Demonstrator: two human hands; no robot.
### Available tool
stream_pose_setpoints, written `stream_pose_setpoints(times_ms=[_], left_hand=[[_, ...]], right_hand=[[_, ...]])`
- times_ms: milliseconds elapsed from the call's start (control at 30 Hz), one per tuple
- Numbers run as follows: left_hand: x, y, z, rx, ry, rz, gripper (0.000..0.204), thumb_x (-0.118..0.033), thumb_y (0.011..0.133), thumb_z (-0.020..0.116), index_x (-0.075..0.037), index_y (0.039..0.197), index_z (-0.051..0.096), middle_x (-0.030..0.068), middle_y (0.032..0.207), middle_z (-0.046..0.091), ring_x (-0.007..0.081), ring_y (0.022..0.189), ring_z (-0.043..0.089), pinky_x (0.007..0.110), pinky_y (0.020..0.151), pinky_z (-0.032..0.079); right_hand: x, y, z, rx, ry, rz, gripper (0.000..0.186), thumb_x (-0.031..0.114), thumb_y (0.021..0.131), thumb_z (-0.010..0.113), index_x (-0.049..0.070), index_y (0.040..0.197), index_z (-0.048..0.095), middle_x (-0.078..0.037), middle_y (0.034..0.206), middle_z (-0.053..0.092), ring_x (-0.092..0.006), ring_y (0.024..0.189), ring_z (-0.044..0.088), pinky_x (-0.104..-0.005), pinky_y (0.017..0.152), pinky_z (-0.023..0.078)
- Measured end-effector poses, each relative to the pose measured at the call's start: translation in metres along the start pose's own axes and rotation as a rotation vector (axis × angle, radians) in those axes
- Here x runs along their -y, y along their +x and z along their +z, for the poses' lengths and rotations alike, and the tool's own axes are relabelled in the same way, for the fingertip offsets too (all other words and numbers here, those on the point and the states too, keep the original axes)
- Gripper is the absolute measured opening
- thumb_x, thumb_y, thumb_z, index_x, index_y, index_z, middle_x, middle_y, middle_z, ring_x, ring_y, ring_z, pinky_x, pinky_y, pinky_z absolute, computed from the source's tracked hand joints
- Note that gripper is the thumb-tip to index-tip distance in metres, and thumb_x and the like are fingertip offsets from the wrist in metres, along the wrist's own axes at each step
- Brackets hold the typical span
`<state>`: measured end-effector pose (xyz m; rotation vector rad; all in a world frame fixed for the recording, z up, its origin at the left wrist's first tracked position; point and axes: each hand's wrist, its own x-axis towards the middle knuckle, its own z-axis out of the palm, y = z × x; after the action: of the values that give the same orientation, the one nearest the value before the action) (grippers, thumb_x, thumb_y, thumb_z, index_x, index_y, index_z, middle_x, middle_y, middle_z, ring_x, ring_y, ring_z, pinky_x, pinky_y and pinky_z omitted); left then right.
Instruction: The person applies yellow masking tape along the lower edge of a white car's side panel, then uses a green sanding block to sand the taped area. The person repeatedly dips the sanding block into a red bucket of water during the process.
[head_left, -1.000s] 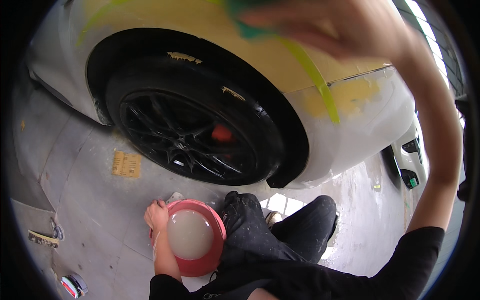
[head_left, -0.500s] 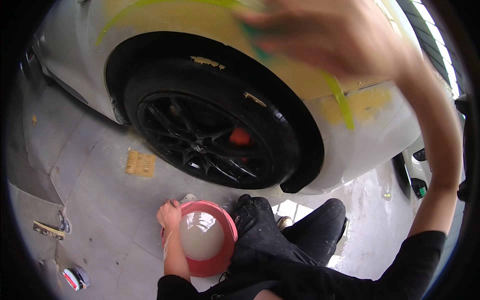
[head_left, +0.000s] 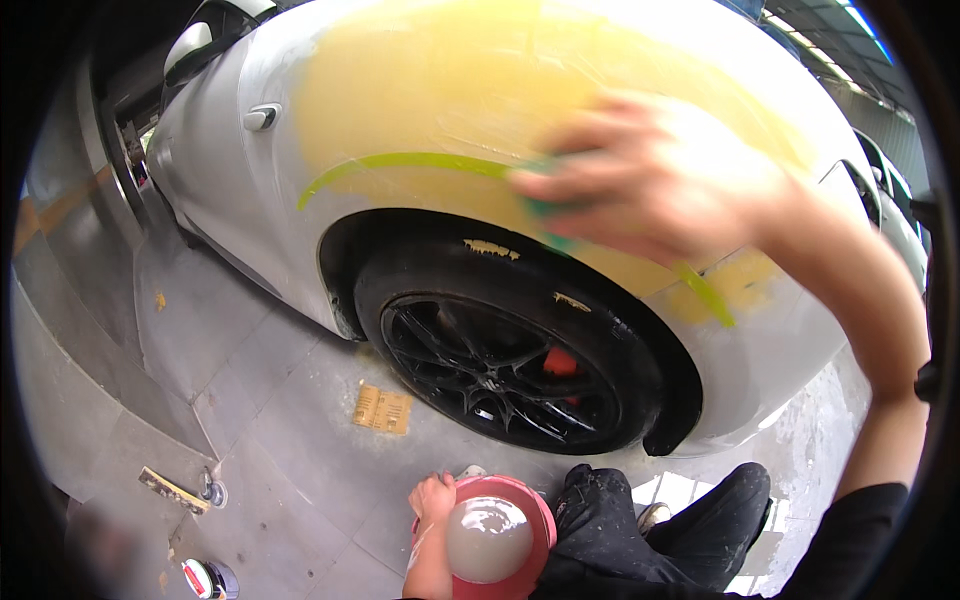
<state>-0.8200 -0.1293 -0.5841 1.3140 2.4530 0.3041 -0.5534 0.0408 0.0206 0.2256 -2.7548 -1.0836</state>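
Note:
My right hand (head_left: 650,185), smeared by motion, is closed around a green pad (head_left: 553,205). It holds the pad against the yellow-coated panel (head_left: 420,90) of a silver-white car, just above the wheel arch. Beside the pad, a lime-green tape strip (head_left: 400,162) curves along the arch. Its other end shows below my wrist. My left hand (head_left: 433,497) grips the rim of a pink bucket (head_left: 545,520) on the floor. Cloudy whitish liquid (head_left: 490,540) fills part of the bucket. The pad's far side is hidden under my fingers.
Below the arch stands the black wheel (head_left: 500,370), with a red caliper (head_left: 562,361) behind its spokes. Tan sandpaper sheets (head_left: 382,409) lie on the floor by the tyre. Further left are a long sanding block (head_left: 172,490) and a round tin (head_left: 210,578).
The view has tilted up, showing more of the car's side and mirror. My right hand has slid the green pad slightly left along the panel. My left hand stays on the bucket rim.

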Motion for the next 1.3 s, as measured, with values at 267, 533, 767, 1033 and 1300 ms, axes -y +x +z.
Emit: stream_pose_setpoints(times_ms=[267,533,767,1033,1300], left_hand=[[0.002,0.005,0.003,0.058,-0.037,0.024,0.046,-0.046,0.103,0.049,-0.012,0.106,0.08,0.0202,0.102,0.078,0.0445,0.099,0.074,0.055,0.091,0.057],[0.001,0.001,0.0,0.062,0.035,0.011,0.049,-0.047,0.103,0.047,-0.009,0.105,0.079,0.0232,0.103,0.077,0.0447,0.1,0.074,0.056,0.093,0.057],[-0.001,0.004,0.004,0.024,0.019,0.009,0.047,-0.044,0.101,0.05,-0.007,0.101,0.079,0.0249,0.102,0.077,0.0458,0.098,0.074,0.056,0.091,0.057],[0.004,-0.001,0.002,-0.011,0.039,0.035,0.044,-0.041,0.1,0.053,-0.006,0.102,0.08,0.027,0.097,0.076,0.0474,0.094,0.074,0.057,0.087,0.058],[0.004,0.003,0.013,-0.035,0.013,0.001,0.043,-0.041,0.099,0.054,-0.007,0.096,0.079,0.0256,0.096,0.077,0.0465,0.094,0.074,0.057,0.088,0.057]], right_hand=[[-0.041,-0.015,-0.016,-0.02,0.052,-0.04,0.025,0.011,0.078,0.081,0.008,0.103,0.079,-0.015,0.129,0.072,-0.0346,0.111,0.07,-0.0488,0.089,0.056],[-0.01,-0.044,-0.019,-0.143,-0.048,0.079,0.028,0.018,0.076,0.088,0.01,0.103,0.082,-0.01,0.122,0.076,-0.0322,0.11,0.07,-0.0451,0.088,0.057],[-0.054,-0.041,-0.024,-0.218,0.059,0.057,0.03,0.014,0.08,0.084,0.007,0.109,0.08,-0.015,0.137,0.071,-0.0364,0.119,0.069,-0.0441,0.096,0.056],[-0.022,-0.057,-0.057,-0.075,0.033,0.113,0.047,0.015,0.086,0.081,0.012,0.132,0.074,-0.017,0.148,0.064,-0.0352,0.127,0.067,-0.0523,0.108,0.052],[-0.08,-0.032,-0.051,-0.149,0.25,0.236,0.027,0.022,0.087,0.08,0.006,0.108,0.08,-0.013,0.107,0.076,-0.0307,0.093,0.072,-0.0432,0.08,0.056]])
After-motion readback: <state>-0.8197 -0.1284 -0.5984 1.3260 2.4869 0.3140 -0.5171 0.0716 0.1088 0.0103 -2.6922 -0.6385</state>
